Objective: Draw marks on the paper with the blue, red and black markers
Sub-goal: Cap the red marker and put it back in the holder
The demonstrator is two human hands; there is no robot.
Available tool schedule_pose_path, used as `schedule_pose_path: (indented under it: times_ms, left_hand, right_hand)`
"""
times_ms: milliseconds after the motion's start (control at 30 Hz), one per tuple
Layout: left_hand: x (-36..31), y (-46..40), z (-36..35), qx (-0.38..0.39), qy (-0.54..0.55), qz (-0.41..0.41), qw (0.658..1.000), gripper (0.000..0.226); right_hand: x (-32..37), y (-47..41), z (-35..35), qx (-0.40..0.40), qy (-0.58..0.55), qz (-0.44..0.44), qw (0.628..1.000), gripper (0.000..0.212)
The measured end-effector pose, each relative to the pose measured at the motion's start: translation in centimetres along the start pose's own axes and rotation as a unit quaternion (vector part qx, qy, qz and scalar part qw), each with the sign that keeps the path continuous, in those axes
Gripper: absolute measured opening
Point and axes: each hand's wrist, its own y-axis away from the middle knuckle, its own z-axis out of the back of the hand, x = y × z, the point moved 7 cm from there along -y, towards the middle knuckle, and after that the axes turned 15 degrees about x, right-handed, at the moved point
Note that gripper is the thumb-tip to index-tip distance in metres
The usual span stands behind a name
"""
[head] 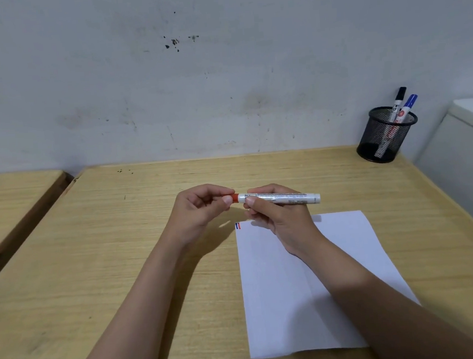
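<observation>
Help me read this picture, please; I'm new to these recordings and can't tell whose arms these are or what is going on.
There is no machine here: a camera worn on a person's head looks down at their own bare arms. The right hand grips the white barrel of a red marker, held level above the desk; the left hand pinches its red cap end. On the wooden desk lies a white paper with small blue and red marks at its far left corner. A black mesh cup at the back right holds the black marker and blue marker.
</observation>
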Motion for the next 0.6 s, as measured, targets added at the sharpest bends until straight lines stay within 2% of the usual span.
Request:
schedule_pose_path:
  times_ms: [167,300,333,400,433,500,567,600]
  left_hand:
    - [0.2,0.2,0.1,-0.010,0.001,0.010,1.000,0.013]
    - [-0.1,0.1,-0.1,-0.073,0.091,0.005,0.993,0.013]
    - [-0.2,0.2,-0.1,-0.095,0.106,0.002,0.990,0.012]
    - [-0.6,0.6,0.2,-0.145,0.088,-0.007,0.985,0.012]
    - [-0.8,0.8,0.4,-0.167,0.066,-0.009,0.984,0.012]
    - [-1.6,0.8,0.4,-0.188,0.019,-0.005,0.982,0.010]
    - [-2.8,0.1,-0.4,-0.177,-0.007,0.001,0.984,0.008]
    - [-3.4,-0.5,-0.9,-0.166,-0.013,0.001,0.986,0.008]
  right_hand:
    - [0.2,-0.1,-0.1,-0.004,0.001,-0.007,1.000,0.010]
    - [0.2,-0.4,-1.4,0.000,-0.152,-0.038,0.988,0.012]
    - [0.2,-0.3,-1.6,0.006,-0.143,-0.064,0.988,0.013]
    - [0.8,0.1,-0.9,-0.003,-0.001,-0.102,0.995,0.017]
    - [1.7,0.3,-0.1,-0.025,0.079,-0.087,0.993,0.017]
    - [5.1,0.6,1.0,-0.074,0.202,0.022,0.976,0.014]
    - [8.8,0.8,0.7,-0.069,0.363,0.129,0.920,0.020]
    - [9.8,0.7,0.4,-0.048,0.441,0.146,0.884,0.025]
